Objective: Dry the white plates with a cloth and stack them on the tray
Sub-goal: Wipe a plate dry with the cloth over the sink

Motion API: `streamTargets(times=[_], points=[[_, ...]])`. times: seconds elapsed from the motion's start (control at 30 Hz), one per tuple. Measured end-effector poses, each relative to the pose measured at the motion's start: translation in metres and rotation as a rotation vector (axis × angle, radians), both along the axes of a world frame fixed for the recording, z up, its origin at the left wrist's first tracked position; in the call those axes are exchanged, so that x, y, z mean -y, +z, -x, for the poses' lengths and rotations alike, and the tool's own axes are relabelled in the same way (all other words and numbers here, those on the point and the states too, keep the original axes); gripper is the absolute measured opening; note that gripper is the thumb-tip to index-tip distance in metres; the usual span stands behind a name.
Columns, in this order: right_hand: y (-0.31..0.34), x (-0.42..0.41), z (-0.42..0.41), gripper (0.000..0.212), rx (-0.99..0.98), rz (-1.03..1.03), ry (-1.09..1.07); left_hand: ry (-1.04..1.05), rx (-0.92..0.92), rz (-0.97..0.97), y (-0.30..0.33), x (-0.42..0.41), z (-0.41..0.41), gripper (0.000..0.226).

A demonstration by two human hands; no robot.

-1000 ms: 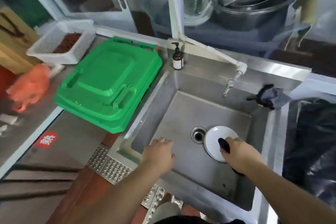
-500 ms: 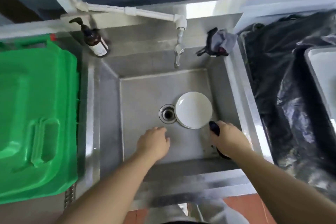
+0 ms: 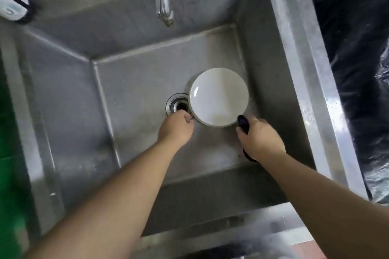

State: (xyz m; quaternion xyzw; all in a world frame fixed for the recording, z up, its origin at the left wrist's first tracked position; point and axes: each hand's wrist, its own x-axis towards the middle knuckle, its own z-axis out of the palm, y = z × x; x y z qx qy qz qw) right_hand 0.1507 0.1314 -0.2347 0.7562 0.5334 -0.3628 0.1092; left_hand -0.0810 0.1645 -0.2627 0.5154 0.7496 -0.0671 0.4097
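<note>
I am at the very start of the job, as far as I can judge. The white plates [image 3: 219, 96] lie in a small stack on the floor of the steel sink [image 3: 134, 82], just beside the drain [image 3: 177, 104], and none of them looks dried or moved yet. My left hand [image 3: 176, 128] is at the near-left edge of the stack, fingers curled under the rim as if to lift it, though the blur keeps me from saying the grip is firm. My right hand [image 3: 257, 139] is closed around the dark cloth [image 3: 243, 123], which touches the near-right edge of the stack. The tray is not in sight. Everything is left: lifting a plate out, wiping it, then stacking each one.
</note>
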Motion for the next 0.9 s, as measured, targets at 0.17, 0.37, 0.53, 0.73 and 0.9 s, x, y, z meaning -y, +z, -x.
streamTargets(times=[0.17,0.37,0.53,0.73,0.9], points=[[-0.032,-0.011,-0.008,0.034,0.001,0.002,-0.046,0.124,0.012,-0.029,-0.043,-0.025,-0.015,0.02],[-0.045,-0.017,-0.015,0.037,0.077,0.042,-0.033,0.344,-0.003,-0.048,-0.069,-0.033,-0.029,0.016],[-0.044,-0.014,-0.014,0.038,0.055,0.059,-0.048,0.522,0.077,0.019,-0.075,-0.041,-0.032,0.009],[-0.044,-0.008,-0.015,0.037,0.017,0.075,-0.07,0.781,0.212,0.078,-0.078,-0.041,-0.036,0.016],[-0.04,-0.005,-0.018,0.036,0.006,0.083,-0.089,0.813,0.29,0.102,-0.069,-0.037,-0.038,0.009]])
